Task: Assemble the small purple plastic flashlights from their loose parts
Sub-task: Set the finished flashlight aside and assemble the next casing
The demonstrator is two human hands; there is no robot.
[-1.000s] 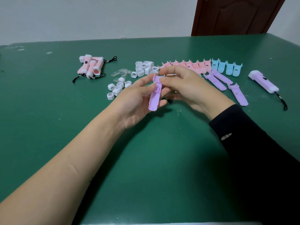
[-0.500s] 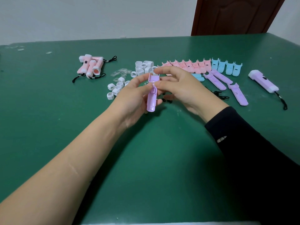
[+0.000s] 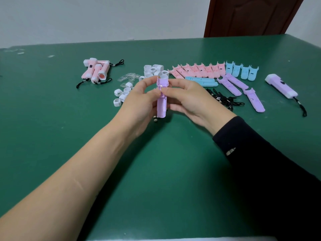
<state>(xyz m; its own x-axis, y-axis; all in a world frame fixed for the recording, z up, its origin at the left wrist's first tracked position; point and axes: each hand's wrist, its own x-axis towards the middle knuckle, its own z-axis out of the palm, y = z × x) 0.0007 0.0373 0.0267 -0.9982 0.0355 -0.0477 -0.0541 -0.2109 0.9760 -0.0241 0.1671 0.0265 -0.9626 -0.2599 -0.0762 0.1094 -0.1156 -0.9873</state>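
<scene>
A wide stretch of smooth green table (image 3: 165, 180) lies bare nearest the camera, crossed only by a bare left forearm and a black sleeve (image 3: 260, 171); its near edge runs along the bottom of the view. Above this open stretch the left hand (image 3: 139, 103) and right hand (image 3: 187, 100) meet around a purple flashlight body (image 3: 161, 101), a slim matte plastic shell held upright off the table, its flared end uppermost. The left thumb and curled fingers grip its left side; the right thumb and forefinger pinch its middle from the right, the other right fingers curled loosely beneath. Tiny round metal pieces (image 3: 155, 119) sit on the table just under it. Beyond the hands lie small white square caps (image 3: 121, 96), clear lenses (image 3: 128, 77), larger white rings (image 3: 154, 70), a tangle of black cords (image 3: 224, 99) and loose purple shells (image 3: 232, 84). Further back stand rows of pink shells (image 3: 198, 70) and blue shells (image 3: 241, 71), with pink flashlights (image 3: 95, 70) far left and a finished purple flashlight (image 3: 281, 86) far right, near the table's edge. Behind stand a pale wall (image 3: 104, 18) and brown door (image 3: 251, 16)
</scene>
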